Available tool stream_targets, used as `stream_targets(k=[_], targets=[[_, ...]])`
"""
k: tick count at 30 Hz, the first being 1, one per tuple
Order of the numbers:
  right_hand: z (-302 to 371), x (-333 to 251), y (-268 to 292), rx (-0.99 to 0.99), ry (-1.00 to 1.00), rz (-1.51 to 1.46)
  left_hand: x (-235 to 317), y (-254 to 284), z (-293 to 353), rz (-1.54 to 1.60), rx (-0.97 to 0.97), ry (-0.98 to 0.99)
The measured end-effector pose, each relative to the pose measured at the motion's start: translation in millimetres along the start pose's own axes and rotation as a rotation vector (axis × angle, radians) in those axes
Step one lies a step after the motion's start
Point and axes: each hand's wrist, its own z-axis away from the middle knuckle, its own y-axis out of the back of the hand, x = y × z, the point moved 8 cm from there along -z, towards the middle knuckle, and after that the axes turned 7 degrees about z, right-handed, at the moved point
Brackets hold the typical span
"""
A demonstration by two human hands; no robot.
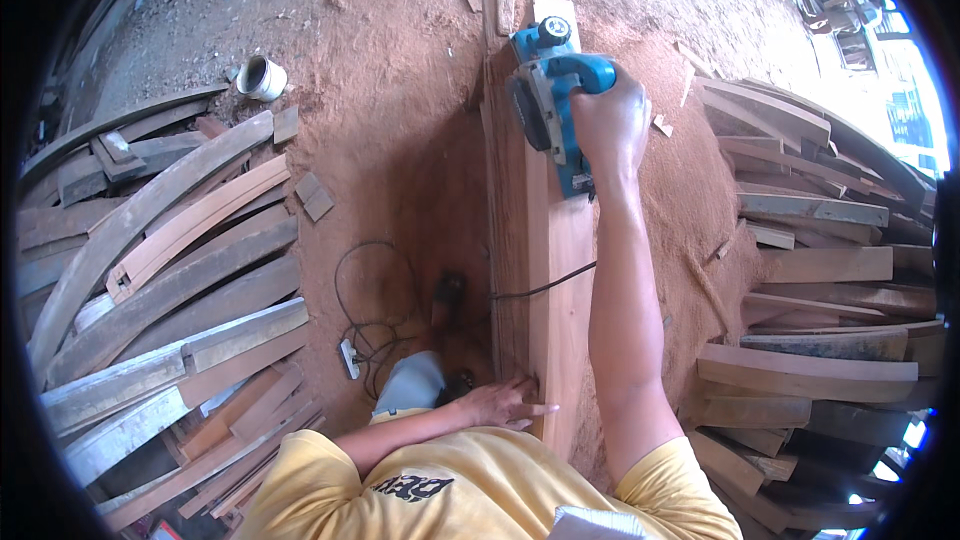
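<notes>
My right hand grips the handle of a blue electric planer that rests on the far part of a long wooden plank. The plank stands on edge and runs away from me up the middle of the view. My left hand lies with fingers spread against the plank's near end, pressing on its left side. A black power cord crosses the plank from the planer's side toward the ground.
Sawdust covers the ground all around. Curved and straight wooden boards are stacked on the left, more boards on the right. A white socket strip with coiled cable lies left of the plank; a white pipe piece sits farther off.
</notes>
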Motion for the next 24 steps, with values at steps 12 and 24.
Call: stream_targets(k=[12, 24], targets=[[-143.3, -52.6, -58.5, 0.077, 0.068, 0.107, -2.8, -3.4, -1.0, 0.075, 0.049, -0.151], [-138.3, -11.5, -47.3, -0.337, -0.036, -0.235, 25.8, 49.2, 10.0, -0.129, 0.171, -0.039]])
